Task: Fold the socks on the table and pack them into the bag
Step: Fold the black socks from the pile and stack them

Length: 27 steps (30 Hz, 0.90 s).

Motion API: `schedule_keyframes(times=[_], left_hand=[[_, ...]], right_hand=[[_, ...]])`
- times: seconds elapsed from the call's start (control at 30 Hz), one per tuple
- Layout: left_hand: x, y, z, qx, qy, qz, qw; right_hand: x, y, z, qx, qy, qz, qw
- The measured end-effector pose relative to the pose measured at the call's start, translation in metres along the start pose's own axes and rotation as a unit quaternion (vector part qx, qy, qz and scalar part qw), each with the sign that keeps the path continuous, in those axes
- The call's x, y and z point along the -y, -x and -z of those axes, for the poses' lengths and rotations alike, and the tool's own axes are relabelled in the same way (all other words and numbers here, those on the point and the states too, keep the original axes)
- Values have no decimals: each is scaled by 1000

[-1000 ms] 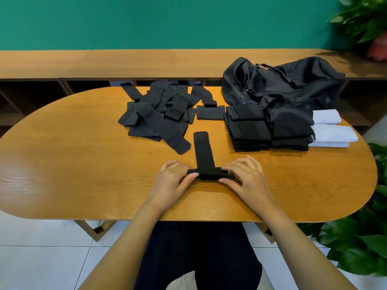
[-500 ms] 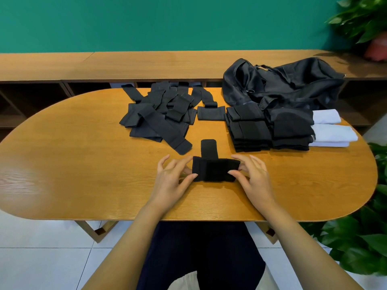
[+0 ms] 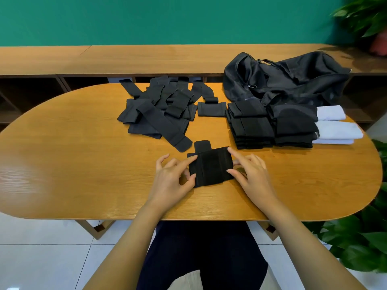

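Note:
A black sock [image 3: 210, 166] lies folded into a thick rectangle near the table's front edge, a short end sticking out at its far side. My left hand [image 3: 171, 178] pinches its left edge between thumb and fingers. My right hand [image 3: 250, 174] pinches its right edge the same way. A loose pile of unfolded black socks [image 3: 159, 109] lies at the back centre. Stacks of folded black socks [image 3: 272, 124] sit to the right, with white folded socks [image 3: 337, 128] beside them. The black bag [image 3: 287, 78] slumps behind those stacks.
The oval wooden table [image 3: 73, 164] has bare surface on its left half. A single folded black sock [image 3: 211, 109] lies between pile and stacks. A wooden shelf unit [image 3: 146, 59] runs behind the table. Potted plants [image 3: 362, 237] stand at the right.
The long sock has been folded up from its near end toward the far end, so only a short tip shows now. Both hands moved forward with the fold.

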<state>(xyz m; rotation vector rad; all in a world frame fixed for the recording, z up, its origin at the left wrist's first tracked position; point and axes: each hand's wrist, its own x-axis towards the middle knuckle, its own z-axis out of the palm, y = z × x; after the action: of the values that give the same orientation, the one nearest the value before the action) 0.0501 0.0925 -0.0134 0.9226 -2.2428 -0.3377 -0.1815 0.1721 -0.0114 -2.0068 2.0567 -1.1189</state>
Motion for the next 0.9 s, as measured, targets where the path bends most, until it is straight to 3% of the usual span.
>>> schedule_keyframes(times=[0.3,0.53,0.9], left_hand=[[1,0,-1,28,-23,-12,999],[1,-1,-2,113,-16,-14,993],[0,0,-1,79,-11,-12,997]], right_hand=[[-5,0,-4,14,74,48,996],[0,2,-3,63,69,55,994],[-1,5,-3,21,71,136,988]])
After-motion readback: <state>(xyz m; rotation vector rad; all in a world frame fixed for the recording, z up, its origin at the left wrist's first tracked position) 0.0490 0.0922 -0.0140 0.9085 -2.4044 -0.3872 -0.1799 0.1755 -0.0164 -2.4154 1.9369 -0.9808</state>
